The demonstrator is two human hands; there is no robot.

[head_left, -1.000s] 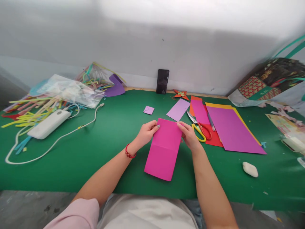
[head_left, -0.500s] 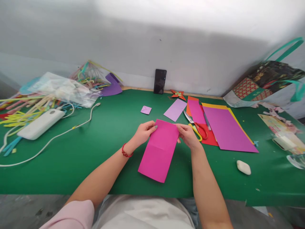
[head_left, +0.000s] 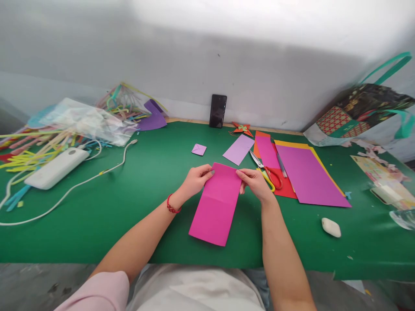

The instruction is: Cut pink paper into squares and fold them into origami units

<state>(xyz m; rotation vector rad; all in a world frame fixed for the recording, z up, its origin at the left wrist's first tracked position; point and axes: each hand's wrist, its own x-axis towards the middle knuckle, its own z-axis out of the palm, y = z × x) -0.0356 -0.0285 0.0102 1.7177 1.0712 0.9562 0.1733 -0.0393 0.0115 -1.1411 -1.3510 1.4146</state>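
A bright pink sheet of paper [head_left: 215, 207] hangs between my hands over the green table, with a crease running across its middle. My left hand [head_left: 198, 178] pinches its upper left edge between thumb and fingers. At the upper right corner my right hand [head_left: 254, 182] grips the sheet the same way, other fingers curled behind. Just past the right hand lie scissors [head_left: 270, 176] with red and yellow handles. Beyond the sheet are a light purple paper rectangle [head_left: 239, 149] and a small folded lilac square [head_left: 199, 149].
Purple sheets [head_left: 311, 175] on yellow paper lie right, near a pen [head_left: 281, 162] and white earbud case [head_left: 331, 227]. A phone [head_left: 218, 111] leans on the wall beside an orange paper star [head_left: 242, 128]. Left are a power bank [head_left: 56, 168], its cable and paper strips [head_left: 24, 162].
My right hand has shifted slightly left along the top edge of the pink paper. The sheet's lower edge has swung a little to the right.
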